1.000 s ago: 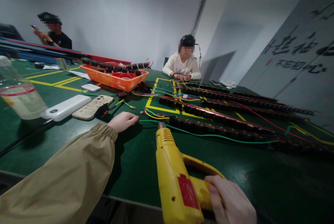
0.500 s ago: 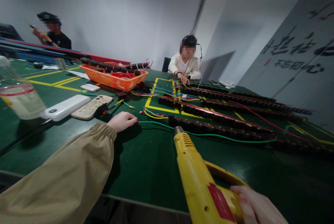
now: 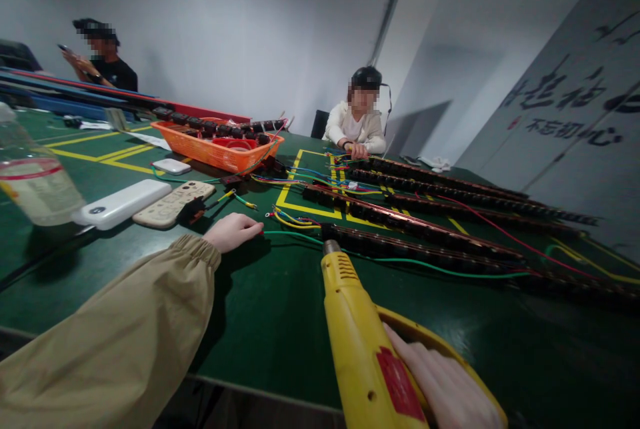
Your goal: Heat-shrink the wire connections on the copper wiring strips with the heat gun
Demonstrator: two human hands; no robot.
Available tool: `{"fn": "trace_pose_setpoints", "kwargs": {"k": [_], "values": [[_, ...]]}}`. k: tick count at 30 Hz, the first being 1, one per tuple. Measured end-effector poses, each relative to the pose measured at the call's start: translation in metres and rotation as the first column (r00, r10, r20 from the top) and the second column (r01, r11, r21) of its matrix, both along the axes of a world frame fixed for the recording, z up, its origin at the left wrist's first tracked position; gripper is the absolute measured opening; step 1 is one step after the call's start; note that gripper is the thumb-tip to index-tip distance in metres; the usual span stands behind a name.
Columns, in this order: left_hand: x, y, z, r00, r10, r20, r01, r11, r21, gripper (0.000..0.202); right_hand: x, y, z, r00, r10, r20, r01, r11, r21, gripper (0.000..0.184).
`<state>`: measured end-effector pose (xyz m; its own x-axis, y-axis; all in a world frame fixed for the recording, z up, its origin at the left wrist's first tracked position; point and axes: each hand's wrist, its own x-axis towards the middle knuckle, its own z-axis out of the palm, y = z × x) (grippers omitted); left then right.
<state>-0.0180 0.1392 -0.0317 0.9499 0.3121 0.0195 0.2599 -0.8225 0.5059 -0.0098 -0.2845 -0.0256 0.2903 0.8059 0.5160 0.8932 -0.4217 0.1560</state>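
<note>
My left hand [image 3: 233, 232] is closed in a pinch on the left end of a green wire [image 3: 293, 236], just above the table. From there the wire runs right, past the nozzle and along the front of a dark bar-shaped assembly [image 3: 400, 246]. A yellow heat gun [image 3: 353, 329] with a red label is held by my right hand [image 3: 443, 376], whose fingers wrap its handle. Its metal nozzle points away from me, close to the wire. Beyond my left hand, short yellow and blue leads [image 3: 295, 219] with ring terminals come out of the bar's end.
An orange basket [image 3: 215, 149] holds dark parts. On the left stand a bottle [image 3: 37, 182], a white power bank [image 3: 125, 204] and a patterned phone case [image 3: 173, 206]. More dark bars [image 3: 415, 222] lie to the right. A co-worker [image 3: 357, 116] sits across the green table [image 3: 270, 322]; another person sits far left.
The heat gun has shifted slightly left, and my right hand has moved further forward on its handle. My left hand stays on the wire. The co-worker's hands have moved slightly.
</note>
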Motion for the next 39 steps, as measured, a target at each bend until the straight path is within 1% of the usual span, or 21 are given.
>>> {"fn": "trace_pose_setpoints", "kwargs": {"k": [2,7,12,16,18,21,23,28,31,32,33,35,37,39], "values": [[0.0,0.001,0.0,1.0,-0.003,-0.01,0.003,1.0,0.003,0.056,0.0,0.005,-0.002,1.0,-0.01,0.028,0.01,1.0,-0.009,0.085],[0.001,0.0,0.0,1.0,0.007,-0.012,-0.007,1.0,0.015,0.057,-0.005,0.029,-0.005,0.999,0.007,0.051,-0.009,0.999,0.043,0.088],[0.002,-0.001,-0.003,1.0,0.022,-0.002,-0.022,0.999,0.036,0.057,-0.018,0.062,0.001,0.999,0.02,-0.05,-0.017,0.998,0.057,0.092],[0.003,-0.003,-0.003,1.0,0.028,0.008,-0.028,0.997,0.068,0.056,-0.027,0.087,0.005,0.999,0.038,-0.008,-0.036,0.993,0.117,0.089],[0.004,-0.004,-0.002,0.999,0.037,0.006,-0.037,0.997,0.073,0.056,-0.03,0.097,0.004,0.999,0.045,0.003,-0.045,0.992,0.115,0.084],[0.005,-0.007,-0.001,0.998,0.058,0.004,-0.059,0.995,0.078,0.058,-0.034,0.108,0.0,0.999,0.038,-0.031,-0.035,0.995,0.089,0.067],[0.005,-0.007,0.0,0.998,0.068,0.017,-0.069,0.995,0.076,0.058,-0.036,0.113,-0.003,0.998,0.034,-0.05,-0.029,0.996,0.088,0.061],[0.006,-0.007,-0.002,0.996,0.079,0.051,-0.083,0.993,0.085,0.057,-0.036,0.118,-0.002,0.993,0.06,-0.106,-0.046,0.99,0.131,0.057],[0.005,-0.006,-0.002,0.996,0.058,0.068,-0.064,0.994,0.085,0.057,-0.033,0.115,-0.003,0.982,0.114,-0.15,-0.089,0.983,0.163,0.072],[0.005,-0.006,-0.002,0.996,0.047,0.071,-0.053,0.995,0.083,0.058,-0.032,0.113,-0.004,0.976,0.117,-0.182,-0.084,0.981,0.177,0.077],[0.005,-0.005,-0.003,0.997,0.035,0.074,-0.04,0.996,0.077,0.058,-0.032,0.111,-0.005,0.969,0.106,-0.221,-0.063,0.979,0.192,0.082],[0.005,-0.004,-0.003,0.997,0.02,0.076,-0.024,0.998,0.056,0.059,-0.03,0.108,-0.005,0.954,0.061,-0.294,0.002,0.978,0.209,0.083],[0.005,-0.002,-0.003,0.997,0.023,0.07,-0.026,0.999,0.033,0.059,-0.028,0.104,-0.003,0.957,0.045,-0.286,0.022,0.974,0.227,0.08],[0.005,-0.001,-0.003,0.998,0.023,0.061,-0.024,0.999,0.023,0.059,-0.024,0.099,-0.001,0.977,0.069,-0.201,-0.019,0.97,0.244,0.073]]}}
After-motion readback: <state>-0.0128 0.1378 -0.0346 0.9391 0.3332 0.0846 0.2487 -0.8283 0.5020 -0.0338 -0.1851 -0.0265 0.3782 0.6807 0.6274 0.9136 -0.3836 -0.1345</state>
